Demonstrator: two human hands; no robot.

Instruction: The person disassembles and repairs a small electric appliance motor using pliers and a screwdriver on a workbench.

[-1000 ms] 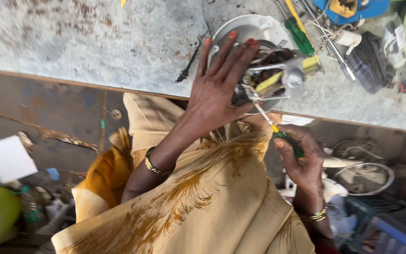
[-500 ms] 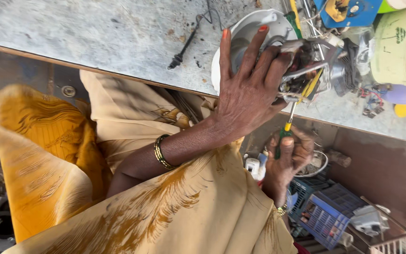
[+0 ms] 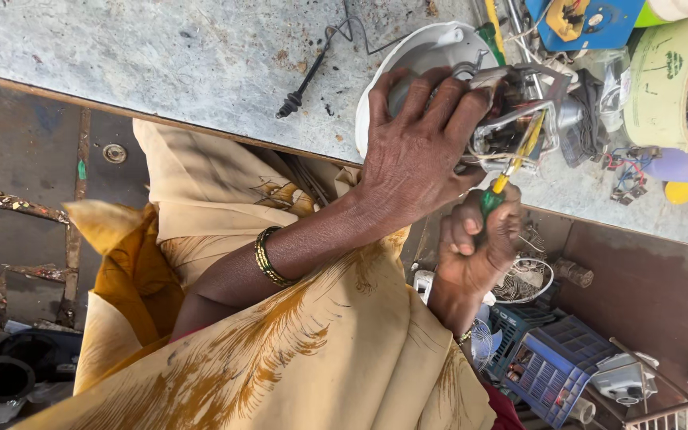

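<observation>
The left hand (image 3: 420,151) lies spread over a small electric motor assembly (image 3: 511,119), fingers draped across its metal frame and pressing it down against the white round housing (image 3: 420,56) beneath; the grip here is a flat clamp over the top, not a closed fist. The right hand (image 3: 475,243) is curled tight around the green handle of a screwdriver (image 3: 511,163), whose yellow shank slants up into the frame from below the table (image 3: 161,56) edge; I cannot see the tip, which is lost among the windings and wires.

The assembly sits at the near edge of the grey table, partly overhanging toward the person's lap (a yellow patterned cloth (image 3: 296,350) covers it); a black lead with a plug (image 3: 300,87) lies loose to its left, well apart from the hands; clutter of tools, a roll of tape (image 3: 662,80) and a blue box (image 3: 587,20) crowds the right end.

By my reading the step in hand is driving or loosening a screw in the motor frame; the next move would call for keeping the blade seated square in the screw head while the left hand stops the frame from twisting; a slip could send the tip into the thin wires just beside it.
</observation>
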